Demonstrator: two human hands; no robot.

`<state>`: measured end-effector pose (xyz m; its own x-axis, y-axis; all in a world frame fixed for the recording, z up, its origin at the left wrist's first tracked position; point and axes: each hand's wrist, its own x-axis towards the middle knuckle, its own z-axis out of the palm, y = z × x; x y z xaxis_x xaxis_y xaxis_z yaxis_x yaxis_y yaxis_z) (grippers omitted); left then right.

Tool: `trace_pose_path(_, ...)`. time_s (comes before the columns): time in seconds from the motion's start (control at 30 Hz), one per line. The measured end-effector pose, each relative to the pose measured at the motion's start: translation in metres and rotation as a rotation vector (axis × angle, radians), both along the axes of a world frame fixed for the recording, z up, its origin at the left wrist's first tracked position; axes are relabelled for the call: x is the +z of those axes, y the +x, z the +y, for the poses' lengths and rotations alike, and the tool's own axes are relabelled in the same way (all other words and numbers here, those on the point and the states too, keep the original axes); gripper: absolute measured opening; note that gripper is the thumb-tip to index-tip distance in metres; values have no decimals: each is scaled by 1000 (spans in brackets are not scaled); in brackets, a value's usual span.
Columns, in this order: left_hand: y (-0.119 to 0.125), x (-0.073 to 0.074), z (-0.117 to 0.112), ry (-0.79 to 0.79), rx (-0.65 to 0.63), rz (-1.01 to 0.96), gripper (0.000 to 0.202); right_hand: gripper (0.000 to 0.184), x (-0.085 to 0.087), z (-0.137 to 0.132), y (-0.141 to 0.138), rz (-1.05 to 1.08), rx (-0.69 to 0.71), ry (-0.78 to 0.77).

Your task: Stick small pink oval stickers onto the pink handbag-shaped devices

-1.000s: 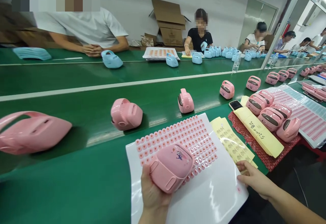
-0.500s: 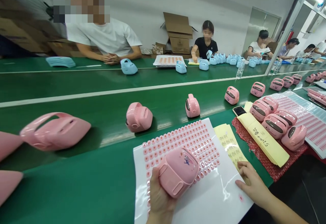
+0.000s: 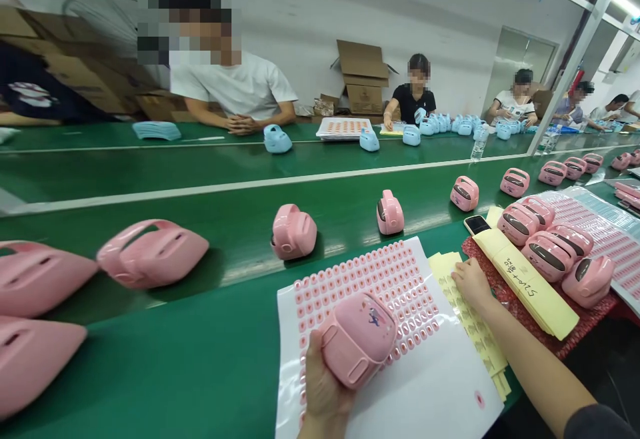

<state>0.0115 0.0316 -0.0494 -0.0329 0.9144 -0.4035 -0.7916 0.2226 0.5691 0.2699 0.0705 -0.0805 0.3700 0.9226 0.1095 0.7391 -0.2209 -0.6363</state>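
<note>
My left hand (image 3: 323,386) grips a rounded pink plastic case (image 3: 357,342), its printed face with small coloured figures turned up. Under the case lies a white sheet of pink stickers (image 3: 320,292), rows filling its upper part and a lone sticker near the lower right corner. To its right, partly covered by it, is a yellow sticker sheet (image 3: 475,332) with pale printed marks. My right hand (image 3: 473,282) is on the upper part of this yellow sheet, fingers curled together at its surface. Whether a single sticker is between the fingertips cannot be seen.
Pink cases (image 3: 295,232) stand spaced along the green belt (image 3: 240,259). More pink cases (image 3: 550,252) sit at right beside folded yellow paper (image 3: 525,279), a phone (image 3: 477,226) and red bubble wrap (image 3: 575,339). Across the belt, several people sit by blue cases (image 3: 277,139).
My right hand has moved from the white sheet's lower right edge up and forward onto the yellow sheet. My left hand still holds the pink case. The view has turned slightly left.
</note>
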Motion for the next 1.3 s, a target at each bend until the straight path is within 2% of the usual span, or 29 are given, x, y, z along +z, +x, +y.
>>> trace_pose_path(0.1, 1, -5, 2, -33, 29, 2, 49, 14, -8, 9, -6, -1, 9, 14)
trace_pose_path(0.27, 6, -7, 3, -49, 68, 25, 49, 13, -9, 22, -3, 46, -9, 35)
trace_pose_path(0.6, 8, 15, -1, -84, 63, -4, 46, 15, -20, 26, 2, 211, -24, 89)
trace_pose_path(0.83, 6, 10, -1, -67, 58, -32, 41, 12, -14, 30, 0, 254, -33, 100)
trace_pose_path(1.0, 6, 16, -2, -98, 74, -31, 37, 10, -14, 25, -5, 288, -32, 141)
trace_pose_path(1.17, 8, 24, -3, -125, 57, -24, 37, 7, -14, 20, -7, 423, -14, 161)
trace_pose_path(1.3, 6, 27, -2, -100, 90, -1, 34, 12, -5, 18, -4, 599, 17, 155)
